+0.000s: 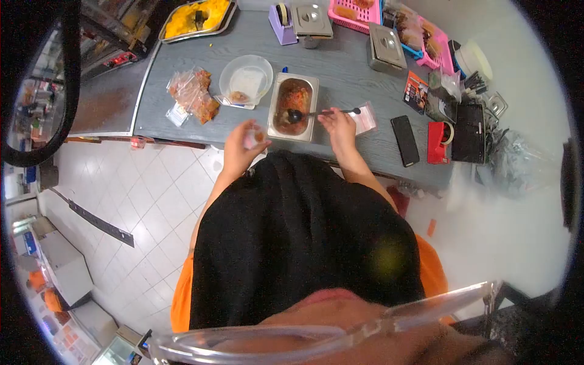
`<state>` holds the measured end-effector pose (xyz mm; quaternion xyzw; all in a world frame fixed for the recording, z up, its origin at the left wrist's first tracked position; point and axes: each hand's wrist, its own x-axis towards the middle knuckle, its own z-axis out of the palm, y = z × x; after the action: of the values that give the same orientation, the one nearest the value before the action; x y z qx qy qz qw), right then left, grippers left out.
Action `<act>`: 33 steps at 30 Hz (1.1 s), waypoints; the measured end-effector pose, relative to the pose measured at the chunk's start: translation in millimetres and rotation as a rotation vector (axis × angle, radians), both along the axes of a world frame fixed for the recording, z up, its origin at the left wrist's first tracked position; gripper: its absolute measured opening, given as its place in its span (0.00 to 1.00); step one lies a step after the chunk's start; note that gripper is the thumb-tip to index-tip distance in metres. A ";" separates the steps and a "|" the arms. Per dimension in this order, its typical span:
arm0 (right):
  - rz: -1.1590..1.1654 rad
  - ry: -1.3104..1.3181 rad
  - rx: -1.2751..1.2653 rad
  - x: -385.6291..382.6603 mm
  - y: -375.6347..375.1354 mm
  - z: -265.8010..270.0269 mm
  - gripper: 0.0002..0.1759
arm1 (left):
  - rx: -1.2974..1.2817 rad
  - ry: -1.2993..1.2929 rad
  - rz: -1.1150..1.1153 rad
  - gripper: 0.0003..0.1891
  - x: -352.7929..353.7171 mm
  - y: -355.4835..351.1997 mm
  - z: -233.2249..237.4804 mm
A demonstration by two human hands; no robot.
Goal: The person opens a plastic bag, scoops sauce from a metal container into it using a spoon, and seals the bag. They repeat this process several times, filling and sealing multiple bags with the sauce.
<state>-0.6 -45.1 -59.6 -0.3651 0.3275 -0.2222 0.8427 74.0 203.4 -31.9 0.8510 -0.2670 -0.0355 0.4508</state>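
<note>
My left hand point(239, 149) is closed on a small clear plastic bag point(254, 138) with something orange-red inside, just left of the metal pan. My right hand point(340, 131) grips the handle of a black spoon point(295, 115), whose bowl rests in the pan. The rectangular steel pan point(272, 125) contains a chunky reddish sauce point(297, 94). Behind my left hand stands a round clear plastic tub point(246, 70) with a small filled bag at its near side. A pile of filled clear bags point(194, 94) lies further left.
On the grey table point(347, 67) are a purple tape dispenser point(282, 24), lidded steel pans point(386, 47), and a tray of yellow food point(196, 17). A phone point(405, 141), red tape dispenser point(438, 143) and pink baskets point(353, 23) stand to the right.
</note>
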 end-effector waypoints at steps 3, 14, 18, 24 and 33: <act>-0.019 -0.028 -0.078 3.7 -0.1 3.1 0.10 | -0.038 -0.024 -0.017 0.31 5.8 -3.0 8.2; 0.238 -0.099 -0.917 6.9 39.5 20.3 0.07 | 0.105 -0.124 -0.013 0.31 11.6 -8.2 -18.1; 0.243 -0.057 -0.871 5.9 40.2 15.4 0.07 | 0.088 -0.061 0.016 0.30 13.1 -10.4 -21.9; 0.124 -0.028 -0.479 10.0 22.6 4.6 0.09 | 0.088 -0.074 0.005 0.30 12.5 -10.6 -13.7; -0.122 -0.236 -0.498 -2.1 -0.1 70.0 0.10 | -0.039 -0.149 0.014 0.29 18.0 -32.0 32.7</act>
<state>-2.7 -45.3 10.4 -0.5122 0.1837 -0.3872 0.7443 92.0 171.4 0.9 0.8442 -0.2945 0.0362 0.4464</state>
